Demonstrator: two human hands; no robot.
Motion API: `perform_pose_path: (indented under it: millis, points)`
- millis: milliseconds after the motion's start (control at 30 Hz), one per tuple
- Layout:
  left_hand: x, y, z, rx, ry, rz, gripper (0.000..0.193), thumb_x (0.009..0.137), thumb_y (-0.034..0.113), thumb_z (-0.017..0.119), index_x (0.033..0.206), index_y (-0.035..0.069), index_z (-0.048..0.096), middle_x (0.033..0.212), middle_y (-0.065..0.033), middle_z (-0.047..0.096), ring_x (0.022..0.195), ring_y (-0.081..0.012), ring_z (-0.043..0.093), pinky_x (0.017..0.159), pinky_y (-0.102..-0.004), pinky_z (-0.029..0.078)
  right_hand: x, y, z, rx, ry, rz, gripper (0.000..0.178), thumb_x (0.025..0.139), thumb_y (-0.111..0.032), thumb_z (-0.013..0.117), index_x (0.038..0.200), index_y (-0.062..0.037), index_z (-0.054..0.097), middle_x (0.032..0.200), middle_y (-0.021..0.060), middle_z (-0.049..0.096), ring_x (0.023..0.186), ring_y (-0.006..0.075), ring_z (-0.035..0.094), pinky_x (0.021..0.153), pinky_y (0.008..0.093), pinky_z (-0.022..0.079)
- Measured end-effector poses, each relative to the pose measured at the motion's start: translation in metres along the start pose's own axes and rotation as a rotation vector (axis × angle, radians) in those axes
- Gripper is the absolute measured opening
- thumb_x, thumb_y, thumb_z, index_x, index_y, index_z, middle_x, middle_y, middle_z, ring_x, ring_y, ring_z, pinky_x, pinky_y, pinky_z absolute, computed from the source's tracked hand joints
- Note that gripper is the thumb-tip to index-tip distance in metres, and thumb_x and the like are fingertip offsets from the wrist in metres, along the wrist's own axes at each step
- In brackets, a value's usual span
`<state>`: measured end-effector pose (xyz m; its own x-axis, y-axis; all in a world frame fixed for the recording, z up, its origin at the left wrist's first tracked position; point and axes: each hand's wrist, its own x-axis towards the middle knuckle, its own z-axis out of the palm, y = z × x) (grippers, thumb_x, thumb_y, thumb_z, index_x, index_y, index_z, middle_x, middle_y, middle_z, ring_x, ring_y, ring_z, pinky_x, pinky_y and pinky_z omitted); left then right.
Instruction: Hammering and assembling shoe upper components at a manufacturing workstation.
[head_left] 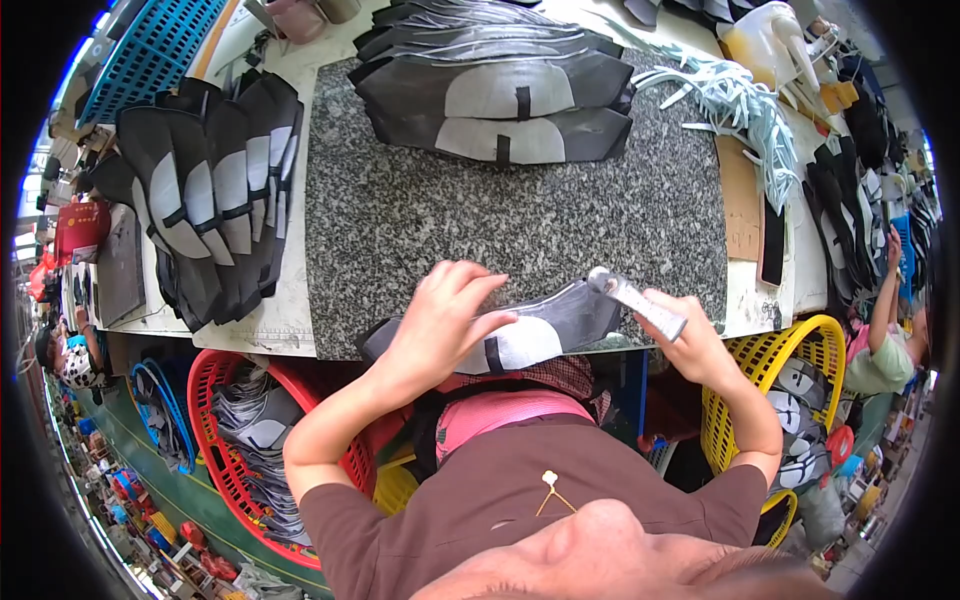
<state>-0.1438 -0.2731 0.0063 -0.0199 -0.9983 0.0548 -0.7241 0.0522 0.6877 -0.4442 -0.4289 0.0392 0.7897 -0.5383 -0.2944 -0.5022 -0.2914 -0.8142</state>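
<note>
At the near edge of the stone slab lies a dark grey shoe upper with a pale grey patch. My left hand is over its left part, with thumb and fingers apart; whether the fingertips press on it I cannot tell. My right hand is closed round what looks like a small hammer. Its round pale head is at the right end of the upper, by the top edge. Farther back on the slab, a stack of similar uppers lies in overlapping rows.
The speckled slab sits on a white table. More uppers fan out at left. Pale blue strips lie back right, near a plastic jug. A red basket and a yellow basket flank me. Other people work at both sides.
</note>
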Motion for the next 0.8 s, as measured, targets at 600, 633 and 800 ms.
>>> perform_pose_path:
  millis: [600, 633, 800]
  points:
    - [0.078, -0.008, 0.065, 0.113, -0.047, 0.482, 0.014, 0.078, 0.012, 0.076, 0.091, 0.008, 0.075, 0.089, -0.0022, 0.064, 0.089, -0.0218, 0.060, 0.076, -0.0352, 0.048, -0.005, 0.003, 0.008, 0.156, 0.252, 0.021, 0.012, 0.088, 0.000, 0.050, 0.098, 0.0006, 0.056, 0.068, 0.0213, 0.051, 0.060, 0.0417, 0.052, 0.059, 0.0414, 0.044]
    - [0.077, -0.007, 0.064, 0.204, -0.038, 0.555, 0.016, 0.077, 0.013, 0.074, 0.092, 0.008, 0.074, 0.090, -0.0013, 0.064, 0.090, -0.0204, 0.060, 0.076, -0.0346, 0.046, -0.003, -0.004, 0.009, 0.154, 0.256, 0.068, 0.009, 0.090, -0.001, 0.051, 0.097, 0.0004, 0.055, 0.068, 0.0212, 0.052, 0.062, 0.0427, 0.053, 0.060, 0.0417, 0.045]
    - [0.077, -0.009, 0.064, 0.258, -0.030, 0.578, 0.020, 0.077, 0.015, 0.069, 0.095, 0.008, 0.073, 0.093, -0.0004, 0.063, 0.091, -0.0192, 0.059, 0.077, -0.0341, 0.045, 0.000, 0.012, 0.011, -0.100, -0.073, 0.082, 0.007, 0.094, -0.003, 0.054, 0.099, 0.0015, 0.057, 0.073, 0.0212, 0.058, 0.069, 0.0460, 0.060, 0.061, 0.0421, 0.048]
